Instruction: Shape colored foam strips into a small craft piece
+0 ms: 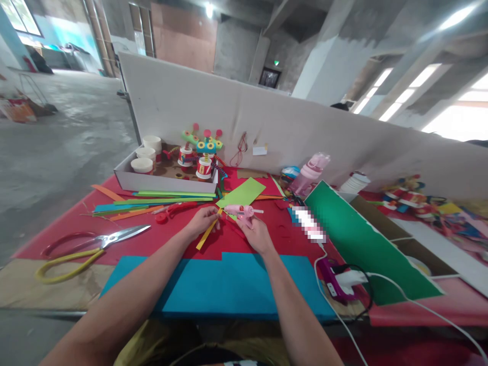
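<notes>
My right hand (256, 233) is closed round the handle of a pink glue gun (241, 209), with a glue stick jutting from its rear to the right. The gun's nozzle points left, toward my left hand (203, 221). Between my left fingers I pinch a yellow paper strip (208, 236), which hangs down toward the table. The nozzle is close to the strip's upper end; whether they touch I cannot tell. Behind the gun lies a light green paper sheet (244, 192). Blue sheets (244, 284) cover the table's near edge under my forearms.
Large scissors (102, 241) lie at left, beside paper strips (168, 194) and small red-handled scissors (179, 207). A white box (163, 180) holds paper cups (143, 165) and cup figures (204, 165). At right are a pink bottle (311, 170), a green panel (366, 254) and a purple power strip (335, 282) with cables.
</notes>
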`<action>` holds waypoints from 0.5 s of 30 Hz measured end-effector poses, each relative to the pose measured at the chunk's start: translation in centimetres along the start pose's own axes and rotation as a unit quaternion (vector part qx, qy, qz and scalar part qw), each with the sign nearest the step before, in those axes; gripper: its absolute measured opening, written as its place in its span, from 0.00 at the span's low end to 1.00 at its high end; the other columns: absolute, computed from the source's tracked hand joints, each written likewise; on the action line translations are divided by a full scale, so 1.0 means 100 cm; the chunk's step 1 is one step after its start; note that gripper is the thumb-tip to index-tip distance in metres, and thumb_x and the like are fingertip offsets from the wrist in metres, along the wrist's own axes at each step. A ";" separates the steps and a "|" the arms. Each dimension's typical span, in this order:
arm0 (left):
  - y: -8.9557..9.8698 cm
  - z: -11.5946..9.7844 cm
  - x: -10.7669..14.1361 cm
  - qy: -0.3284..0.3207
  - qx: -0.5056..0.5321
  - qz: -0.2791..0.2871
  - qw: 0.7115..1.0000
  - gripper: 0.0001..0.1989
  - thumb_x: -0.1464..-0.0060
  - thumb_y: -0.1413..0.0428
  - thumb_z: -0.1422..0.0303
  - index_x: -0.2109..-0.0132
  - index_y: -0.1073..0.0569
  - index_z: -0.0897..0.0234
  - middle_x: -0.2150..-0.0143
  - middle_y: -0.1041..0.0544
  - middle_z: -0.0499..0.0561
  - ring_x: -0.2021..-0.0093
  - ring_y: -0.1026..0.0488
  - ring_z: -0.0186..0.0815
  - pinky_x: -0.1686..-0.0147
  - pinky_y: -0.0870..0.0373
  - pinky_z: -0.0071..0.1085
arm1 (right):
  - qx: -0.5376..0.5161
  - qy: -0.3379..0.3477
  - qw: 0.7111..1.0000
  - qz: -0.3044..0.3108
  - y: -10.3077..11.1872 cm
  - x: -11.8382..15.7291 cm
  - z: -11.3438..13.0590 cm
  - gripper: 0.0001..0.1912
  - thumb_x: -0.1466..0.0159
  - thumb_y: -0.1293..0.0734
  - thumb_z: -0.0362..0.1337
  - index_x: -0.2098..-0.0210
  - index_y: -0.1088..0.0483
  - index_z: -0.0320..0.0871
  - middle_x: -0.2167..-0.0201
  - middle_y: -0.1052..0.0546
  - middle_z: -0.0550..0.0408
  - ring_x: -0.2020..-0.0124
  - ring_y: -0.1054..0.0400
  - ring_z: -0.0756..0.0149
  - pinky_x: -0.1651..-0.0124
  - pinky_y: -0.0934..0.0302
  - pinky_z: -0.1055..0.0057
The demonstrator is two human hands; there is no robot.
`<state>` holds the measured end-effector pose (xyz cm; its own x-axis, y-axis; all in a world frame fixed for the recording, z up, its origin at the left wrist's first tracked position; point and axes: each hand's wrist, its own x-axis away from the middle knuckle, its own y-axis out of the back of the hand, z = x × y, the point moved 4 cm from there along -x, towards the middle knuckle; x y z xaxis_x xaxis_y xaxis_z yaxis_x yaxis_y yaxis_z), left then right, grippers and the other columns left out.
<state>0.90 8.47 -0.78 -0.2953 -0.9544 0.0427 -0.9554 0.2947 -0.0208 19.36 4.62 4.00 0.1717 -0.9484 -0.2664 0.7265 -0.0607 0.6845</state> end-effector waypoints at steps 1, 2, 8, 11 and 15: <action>0.000 0.000 0.000 0.000 0.001 0.000 1.000 0.13 0.46 0.44 0.59 0.66 0.35 0.64 0.81 0.26 0.47 0.85 0.34 0.28 0.83 0.39 0.21 | 0.000 0.003 1.000 0.002 0.000 0.000 0.001 0.21 0.35 0.39 0.48 0.51 0.28 0.40 0.61 0.21 0.48 0.61 0.26 0.58 0.60 0.37 0.71; 0.000 0.000 0.000 0.001 0.002 -0.001 1.000 0.13 0.47 0.44 0.58 0.66 0.35 0.64 0.81 0.26 0.47 0.85 0.34 0.28 0.83 0.39 0.21 | -0.001 0.006 1.000 0.001 0.000 0.001 0.001 0.21 0.36 0.39 0.48 0.51 0.29 0.40 0.61 0.21 0.48 0.60 0.26 0.58 0.59 0.37 0.71; 0.000 0.000 0.000 0.000 0.004 0.006 1.000 0.15 0.48 0.43 0.57 0.66 0.34 0.65 0.81 0.26 0.47 0.85 0.33 0.27 0.83 0.39 0.21 | 0.000 -0.005 1.000 -0.001 0.001 0.001 0.000 0.21 0.35 0.40 0.48 0.51 0.29 0.40 0.60 0.21 0.47 0.60 0.26 0.58 0.59 0.37 0.70; 0.000 -0.001 0.001 0.001 0.014 0.003 1.000 0.15 0.48 0.42 0.57 0.67 0.34 0.65 0.82 0.26 0.47 0.85 0.33 0.28 0.83 0.39 0.21 | -0.008 -0.006 1.000 0.004 0.000 0.001 0.001 0.21 0.35 0.40 0.48 0.52 0.29 0.40 0.61 0.21 0.47 0.60 0.26 0.57 0.59 0.37 0.70; 0.000 -0.001 0.001 0.001 0.015 0.002 1.000 0.15 0.48 0.42 0.57 0.67 0.34 0.65 0.82 0.27 0.47 0.85 0.33 0.28 0.83 0.39 0.21 | -0.019 -0.004 1.000 -0.006 0.001 0.002 0.001 0.21 0.37 0.38 0.48 0.53 0.28 0.40 0.62 0.21 0.48 0.61 0.27 0.57 0.60 0.37 0.70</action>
<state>0.88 8.42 -0.70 -0.2992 -0.9531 0.0451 -0.9535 0.2969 -0.0517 19.42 4.36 4.11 0.1570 -0.9502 -0.2693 0.7536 -0.0610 0.6545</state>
